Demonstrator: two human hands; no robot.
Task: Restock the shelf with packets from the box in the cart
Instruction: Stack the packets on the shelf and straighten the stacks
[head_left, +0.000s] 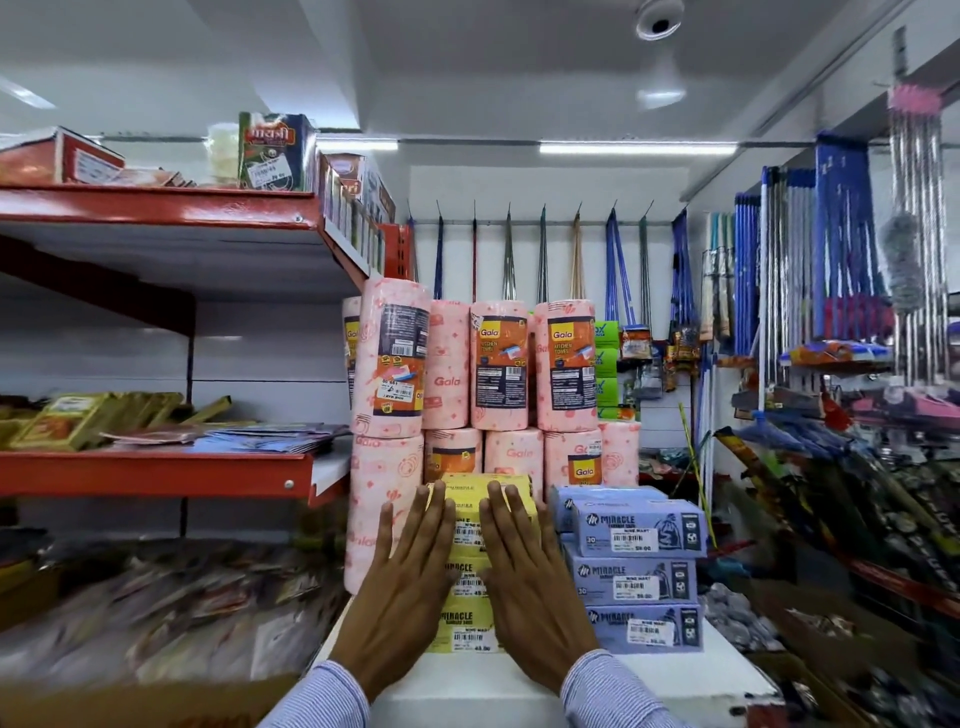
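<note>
two open hands press flat against a stack of yellow packets (470, 566) on a white shelf (519, 691) at the end of a shop aisle. left hand (402, 577) lies on the stack's left front edge, right hand (524, 577) on its right front face, fingers straight and spread, gripping nothing; the palms bracket the stack rather than close on it. the stack stands several packets high, each packet's long axis running left to right across the shelf, price labels facing the person. it sits directly ahead of both hands, neither clearly nearer. just right of the yellow stack, touching or nearly so, rises a stack of blue packets (634, 566); behind and left of it stand pink kitchen towel rolls (467, 374), two tiers high. the hands appear to be squaring or pushing the yellow stack back toward the rolls, so the coming move likely runs straight away from the person. neither the cart nor its box shows in view, so how much stock remains cannot be told.
</note>
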